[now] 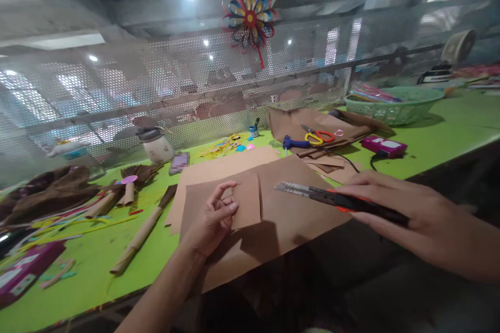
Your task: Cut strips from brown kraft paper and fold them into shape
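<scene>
My left hand (219, 213) pinches the left edge of a small folded piece of brown paper (248, 200), held a little above a large brown paper sheet (297, 223). The piece casts a shadow on that sheet. My right hand (414, 218) is closed round a black and orange utility knife (344, 202). Its metal blade (292, 189) is out and points left toward the folded piece, apart from it. Beneath the large sheet lies a lighter paper sheet (230, 165), showing at the back and left.
On the green table (156, 260) lie a rolled paper stick (140, 239), a blue glue gun (296, 143), scissors (318, 137) and a purple box (383, 146). A green basket (394, 106) stands back right. A mesh screen (187, 83) runs behind, with a paper flower (250, 18) on it.
</scene>
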`<state>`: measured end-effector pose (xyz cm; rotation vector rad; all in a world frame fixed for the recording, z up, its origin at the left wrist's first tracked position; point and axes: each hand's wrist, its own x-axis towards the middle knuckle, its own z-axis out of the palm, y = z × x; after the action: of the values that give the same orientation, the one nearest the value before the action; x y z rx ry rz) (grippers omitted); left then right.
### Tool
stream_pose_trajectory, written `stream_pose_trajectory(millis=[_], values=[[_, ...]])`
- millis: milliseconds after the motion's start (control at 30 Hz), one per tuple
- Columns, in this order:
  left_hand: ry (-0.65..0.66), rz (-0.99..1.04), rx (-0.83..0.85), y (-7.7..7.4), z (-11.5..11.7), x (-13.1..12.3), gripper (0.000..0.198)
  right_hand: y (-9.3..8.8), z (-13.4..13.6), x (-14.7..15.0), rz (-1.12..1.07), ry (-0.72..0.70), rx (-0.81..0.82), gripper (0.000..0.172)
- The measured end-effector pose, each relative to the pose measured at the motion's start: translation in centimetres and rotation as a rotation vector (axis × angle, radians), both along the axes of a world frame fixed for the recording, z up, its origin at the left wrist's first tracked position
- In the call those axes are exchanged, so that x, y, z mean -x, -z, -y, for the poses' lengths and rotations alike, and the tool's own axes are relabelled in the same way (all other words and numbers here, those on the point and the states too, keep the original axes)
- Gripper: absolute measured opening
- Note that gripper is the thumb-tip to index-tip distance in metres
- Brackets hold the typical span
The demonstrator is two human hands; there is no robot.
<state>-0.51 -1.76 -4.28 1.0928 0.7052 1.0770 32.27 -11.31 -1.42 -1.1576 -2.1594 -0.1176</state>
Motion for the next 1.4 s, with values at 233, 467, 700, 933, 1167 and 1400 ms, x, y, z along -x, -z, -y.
stream_pose_trajectory(millis=[233, 467, 700, 933, 1167, 1400], values=[[0.026, -0.008, 0.017, 0.6, -0.4, 0.5, 0.054, -0.6, -0.3, 1.7, -0.013, -0.048, -0.049, 0.037], [0.045, 0.008, 0.035, 0.5, -0.1, 0.3, 0.056, -0.8, -0.8, 1.6, -0.006, -0.033, -0.018, 0.037], [0.052, -0.008, 0.022, 0.4, -0.1, 0.2, 0.057, -0.7, -1.0, 1.5, 0.015, -0.019, -0.008, 0.035], [0.063, -0.041, 0.008, 0.8, -0.3, 0.5, 0.057, -1.2, -0.5, 1.8, 0.043, -0.005, 0.03, 0.034], [0.058, -0.024, 0.012, 0.6, -0.1, 0.3, 0.059, -0.9, -0.7, 1.8, 0.078, 0.014, 0.028, 0.036], [0.037, -0.033, 0.018, 0.5, -0.2, 0.3, 0.059, -1.0, -0.6, 1.7, 0.085, 0.002, 0.006, 0.033]])
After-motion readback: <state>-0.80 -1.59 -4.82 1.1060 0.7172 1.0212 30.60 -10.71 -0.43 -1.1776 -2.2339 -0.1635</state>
